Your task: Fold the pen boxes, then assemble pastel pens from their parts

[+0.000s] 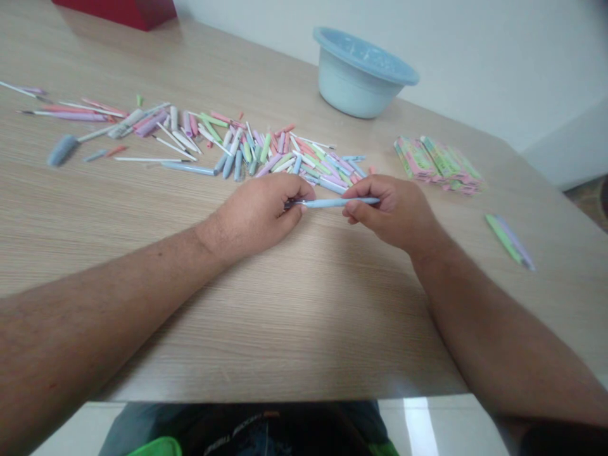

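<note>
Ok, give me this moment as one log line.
left hand: holds blue pen, dark end | right hand: holds same pen, blue end | pen parts: spread beyond hands | basin: farther back

A person, left hand (273, 212) and right hand (392, 212) bare up the forearms (156, 266), wears a black garment (308, 437) with pale lettering (237, 432), a small orange mark (272, 414), greyish-green cloth (135, 424) and a bright green patch (159, 447).

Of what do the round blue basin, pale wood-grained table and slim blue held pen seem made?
Round blue basin: probably plastic, smooth; even colour and moulded-looking rim suggest it.
Pale wood-grained table: wood or laminate, low sheen; the streaky grain fits both.
Slim blue pen: likely smooth plastic; it looks evenly coloured.
</note>
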### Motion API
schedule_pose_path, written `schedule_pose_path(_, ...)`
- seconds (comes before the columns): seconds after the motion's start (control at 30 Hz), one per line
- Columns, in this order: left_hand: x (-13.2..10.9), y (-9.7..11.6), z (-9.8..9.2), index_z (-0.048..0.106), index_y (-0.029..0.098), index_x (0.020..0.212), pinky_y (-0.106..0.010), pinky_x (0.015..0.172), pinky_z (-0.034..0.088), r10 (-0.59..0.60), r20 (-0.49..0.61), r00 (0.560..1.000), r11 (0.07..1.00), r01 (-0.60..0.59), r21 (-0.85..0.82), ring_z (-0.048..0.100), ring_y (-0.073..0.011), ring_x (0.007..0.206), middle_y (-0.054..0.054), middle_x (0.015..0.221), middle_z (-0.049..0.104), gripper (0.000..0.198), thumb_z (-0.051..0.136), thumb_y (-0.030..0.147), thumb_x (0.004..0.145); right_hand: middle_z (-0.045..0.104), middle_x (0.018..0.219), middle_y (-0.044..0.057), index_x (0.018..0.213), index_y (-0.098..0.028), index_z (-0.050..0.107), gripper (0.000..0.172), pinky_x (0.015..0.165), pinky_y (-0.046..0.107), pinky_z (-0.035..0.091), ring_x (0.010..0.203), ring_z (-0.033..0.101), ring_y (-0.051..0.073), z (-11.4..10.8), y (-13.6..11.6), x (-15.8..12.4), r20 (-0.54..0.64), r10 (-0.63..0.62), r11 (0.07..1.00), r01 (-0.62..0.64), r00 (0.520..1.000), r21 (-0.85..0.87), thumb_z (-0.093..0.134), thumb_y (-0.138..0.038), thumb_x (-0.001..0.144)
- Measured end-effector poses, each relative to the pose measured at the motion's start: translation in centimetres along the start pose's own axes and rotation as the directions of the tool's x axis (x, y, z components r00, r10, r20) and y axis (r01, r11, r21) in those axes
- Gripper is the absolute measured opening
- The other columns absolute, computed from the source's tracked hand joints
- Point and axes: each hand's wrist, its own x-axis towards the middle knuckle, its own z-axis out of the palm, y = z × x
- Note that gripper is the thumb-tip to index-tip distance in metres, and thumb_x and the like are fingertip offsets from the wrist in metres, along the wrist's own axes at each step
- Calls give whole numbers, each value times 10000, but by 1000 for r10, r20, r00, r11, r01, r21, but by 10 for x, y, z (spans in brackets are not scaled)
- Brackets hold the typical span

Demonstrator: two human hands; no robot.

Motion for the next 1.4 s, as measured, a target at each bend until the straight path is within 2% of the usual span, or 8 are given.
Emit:
schedule_pose_path(0.2, -1, 2, 0, 807, 209, 1163, -371, 946, 569, 9, 3, 1000, 1000, -9, 5, 736, -242, 947, -59, 1063, 812, 272, 607, 261, 986, 766, 647, -2, 750, -245, 762, 487, 678, 340, 467, 603, 681, 175, -2, -1, 2, 54, -32, 997, 36, 998, -70, 623, -533, 1117)
schedule_pose_path(0.33, 0, 1, -1, 810, 204, 1163, -369, 944, 568, 9, 12, 1000, 1000, -9, 5, 732, -238, 919, -57, 1046, 810, 278, 608, 267, 982, 736, 627, 6, 707, -238, 734, 555, 686, 345, 449, 599, 651, 174, -2, 1, 4, 61, -79, 990, 85, 995, -111, 577, -553, 1136)
schedule_pose_path(0.6, 0, 3, -1, 815, 218, 1162, -365, 950, 569, -27, 28, 999, 1000, 27, 7, 736, -241, 942, -49, 1063, 816, 283, 622, 262, 960, 774, 722, 6, 898, -252, 857, 325, 706, 352, 491, 653, 658, 188, 0, 2, 1, -59, -86, 991, 80, 995, -106, 727, -496, 1069)
schedule_pose_path(0.77, 0, 3, -2, 814, 224, 1154, -372, 938, 566, -56, 27, 998, 998, 57, -15, 743, -244, 945, -44, 1054, 819, 270, 628, 272, 964, 795, 761, -5, 981, -273, 881, 238, 935, 461, 592, 664, 683, 197, 3, 6, -1, -113, -127, 989, 116, 986, -94, 770, -476, 1039)
schedule_pose_path(0.83, 0, 3, -2, 812, 224, 1145, -369, 919, 561, -64, 25, 998, 997, 64, -29, 742, -241, 929, -40, 1036, 818, 259, 634, 276, 965, 802, 780, -3, 1011, -277, 885, 220, 965, 486, 600, 664, 688, 201, 3, 7, 0, -119, -129, 989, 119, 985, -86, 785, -473, 1025)
schedule_pose_path(0.97, 0, 3, -1, 806, 226, 1118, -352, 862, 543, -82, 17, 996, 994, 83, -76, 740, -227, 894, -22, 1000, 818, 236, 659, 267, 939, 818, 836, -1, 1049, -289, 877, 204, 921, 476, 609, 684, 691, 204, 2, 8, 0, -129, -117, 992, 109, 985, -67, 823, -477, 988)
schedule_pose_path(1.13, 0, 2, 0, 789, 220, 1085, -349, 843, 537, -126, 21, 992, 983, 128, -134, 749, -231, 911, -20, 970, 819, 195, 656, 290, 960, 805, 889, 10, 1042, -283, 848, 166, 746, 391, 559, 725, 664, 202, 3, 10, 0, -133, -122, 992, 124, 984, 7, 861, -416, 942)
schedule_pose_path(1.4, 2, -2, -1, 794, 228, 1081, -348, 880, 541, -115, 43, 992, 986, 119, -113, 719, -217, 876, -13, 979, 808, 209, 684, 305, 920, 776, 921, 16, 993, -275, 814, 93, 745, 380, 520, 790, 676, 208, 7, 10, 0, -125, -168, 983, 176, 978, 58, 845, -290, 907)
